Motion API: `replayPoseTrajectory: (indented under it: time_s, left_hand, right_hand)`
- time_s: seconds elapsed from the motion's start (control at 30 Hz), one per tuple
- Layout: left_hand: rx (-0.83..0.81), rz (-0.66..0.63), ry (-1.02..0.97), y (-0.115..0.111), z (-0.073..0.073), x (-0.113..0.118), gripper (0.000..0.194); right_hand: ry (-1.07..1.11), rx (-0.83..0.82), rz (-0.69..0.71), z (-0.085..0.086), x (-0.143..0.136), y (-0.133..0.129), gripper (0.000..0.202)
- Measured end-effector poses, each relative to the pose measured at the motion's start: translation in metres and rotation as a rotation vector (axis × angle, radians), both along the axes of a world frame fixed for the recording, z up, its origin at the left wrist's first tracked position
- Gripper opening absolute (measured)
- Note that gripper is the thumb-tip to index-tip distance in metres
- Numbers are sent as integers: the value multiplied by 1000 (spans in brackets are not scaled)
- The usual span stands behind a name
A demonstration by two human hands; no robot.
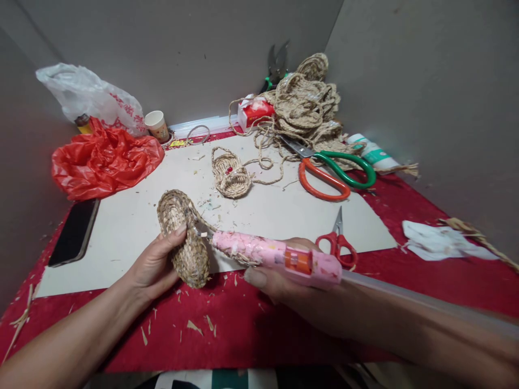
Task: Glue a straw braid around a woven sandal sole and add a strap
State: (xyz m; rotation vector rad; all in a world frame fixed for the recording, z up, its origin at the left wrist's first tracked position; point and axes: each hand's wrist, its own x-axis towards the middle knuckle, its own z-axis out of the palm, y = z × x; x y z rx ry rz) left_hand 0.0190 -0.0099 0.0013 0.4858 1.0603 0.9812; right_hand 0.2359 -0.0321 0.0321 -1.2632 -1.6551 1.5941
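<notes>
A coiled straw sole [190, 256] is pinched at its left side by my left hand [160, 262], thumb on top. My right hand [284, 283] is wrapped round a pink glue gun [259, 249], whose nozzle points left at the sole's right edge. A strand of straw cord runs from the sole toward the gun. Behind them, a small woven straw slipper [231, 173] with red beads lies on the white board [133, 216], a cord trailing from it to the right.
Large scissors [324, 178] and small red scissors [337, 240] lie right of centre. Straw rope [304, 102] is heaped at the back. A red plastic bag [105, 162], paper cup [156, 125] and phone [75, 232] are at the left; crumpled tissue [438, 240] is at the right.
</notes>
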Motion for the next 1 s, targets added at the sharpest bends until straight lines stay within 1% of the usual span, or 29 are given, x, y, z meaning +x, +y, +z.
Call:
replayPoseTrajectory:
  time_s: [0.13, 0.33, 0.53, 0.63, 0.73, 0.83, 0.9, 0.97, 1.0]
  left_hand:
    - [4, 14, -21, 1, 1, 1, 19]
    - [3, 6, -97, 2, 0, -2, 18]
    - [22, 7, -138, 5, -3, -4, 17]
    - [53, 8, -129, 5, -3, -4, 19]
    - [84, 10, -113, 4, -2, -3, 24]
    - [92, -17, -98, 1, 0, -1, 24]
    - [95, -65, -91, -3, 1, 2, 23]
    - [117, -124, -102, -6, 3, 7, 19]
    - [136, -156, -111, -8, 4, 10, 17]
  right_hand:
    - [65, -24, 80, -4, 2, 4, 31]
    - [89, -33, 89, -7, 2, 5, 29]
    - [97, -73, 72, -2, 0, 1, 29]
    - [141, -79, 13, -4, 5, -2, 15]
    - [200, -70, -158, -11, 14, 0, 23]
    - [320, -55, -333, -21, 16, 10, 36]
    - [422, -64, -410, -27, 12, 18, 34]
    - [493, -114, -416, -34, 4, 24, 28]
    - [505, -146, -387, -36, -1, 26, 27]
